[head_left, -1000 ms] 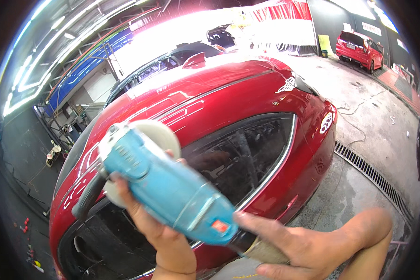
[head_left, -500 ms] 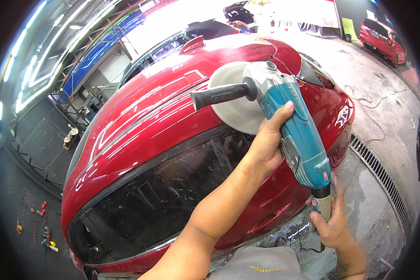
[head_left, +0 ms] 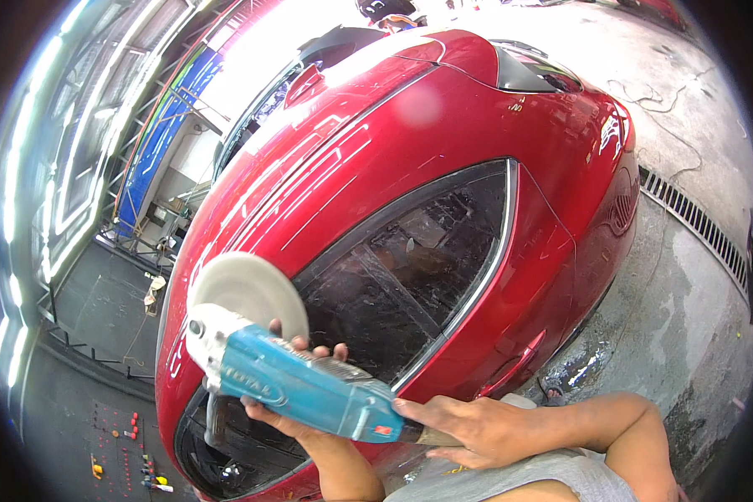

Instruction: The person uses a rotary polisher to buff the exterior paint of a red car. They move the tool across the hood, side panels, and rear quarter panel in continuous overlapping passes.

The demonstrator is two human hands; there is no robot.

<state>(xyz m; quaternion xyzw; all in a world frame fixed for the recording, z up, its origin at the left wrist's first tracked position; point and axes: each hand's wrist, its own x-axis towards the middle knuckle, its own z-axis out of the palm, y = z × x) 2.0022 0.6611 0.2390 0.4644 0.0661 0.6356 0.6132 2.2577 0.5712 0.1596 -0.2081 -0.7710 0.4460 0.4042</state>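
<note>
A teal and silver car polisher point(head_left: 297, 389) lies across both my hands at the lower middle. Its round whitish pad point(head_left: 255, 289) is over the roof edge of a glossy red car point(head_left: 468, 117); whether it touches the paint I cannot tell. My left hand point(head_left: 291, 425) cradles the tool's body from below, fingertips showing along the far side. Round the dark rear handle point(head_left: 431, 437) my right hand point(head_left: 498, 431) is closed. The black side handle point(head_left: 216, 417) points down past the front of the tool, in front of the car's dark side window point(head_left: 393, 259).
A slotted floor drain point(head_left: 699, 230) runs along the concrete at the right, with a cable lying beyond it. Small coloured items point(head_left: 134, 427) hang on the dark wall at lower left. Another red car point(head_left: 657, 10) stands at the far right.
The polisher has swung left and down, from upright over the rear roof to nearly level near the front. My left hand has shifted underneath it. The view has moved too.
</note>
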